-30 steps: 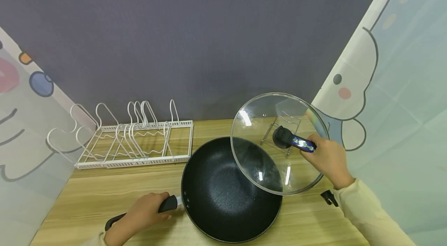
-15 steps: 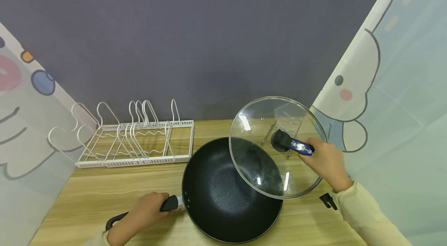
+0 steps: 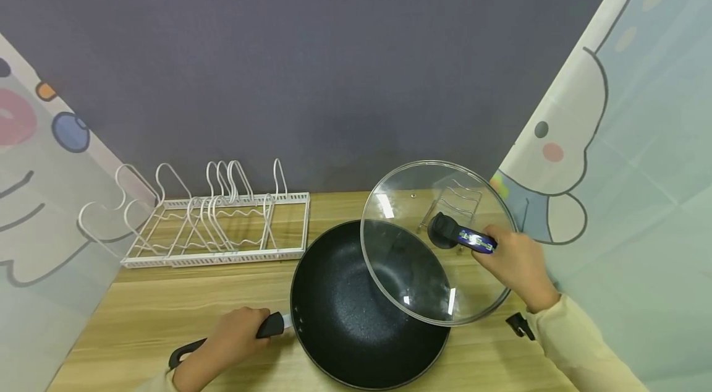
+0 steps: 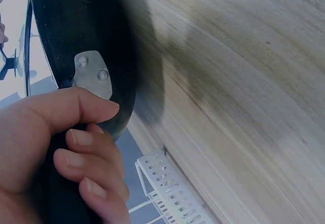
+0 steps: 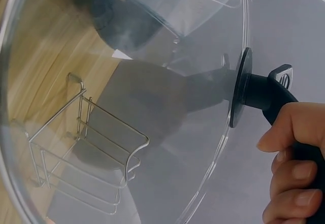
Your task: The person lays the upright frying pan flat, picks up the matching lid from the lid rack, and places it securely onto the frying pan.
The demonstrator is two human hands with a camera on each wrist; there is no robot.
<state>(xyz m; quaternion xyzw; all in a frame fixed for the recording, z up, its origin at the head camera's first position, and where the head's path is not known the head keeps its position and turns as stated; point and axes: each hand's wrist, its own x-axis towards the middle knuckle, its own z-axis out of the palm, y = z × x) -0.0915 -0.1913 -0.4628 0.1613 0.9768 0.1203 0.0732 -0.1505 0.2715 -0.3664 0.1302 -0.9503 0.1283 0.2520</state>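
My left hand [image 3: 236, 336] grips the black handle [image 3: 270, 325] of a black wok [image 3: 356, 318], with fingers and thumb curled round it. In the left wrist view a riveted metal bracket [image 4: 93, 75] joins that handle to the wok's outer wall. On the right, my right hand [image 3: 518, 262] holds a round glass lid [image 3: 408, 256] by its black side-pointing handle [image 3: 475, 240], which bears a blue label. The lid is raised and tilted, its left part overlapping the wok in the head view. Through the glass shows a small wire rack [image 5: 101, 148].
A white wire dish rack [image 3: 217, 256] with upright loops stands at the back left of the wooden table [image 3: 122, 324]. A small black object [image 3: 520, 326] lies by the right sleeve. A dark panel [image 3: 345, 70] closes off the back, with printed curtains [image 3: 639, 194] at the sides.
The lid in my right hand has come slightly down and to the left in the head view. My left hand keeps its grip on the wok's handle, and the wok stays practically in place.
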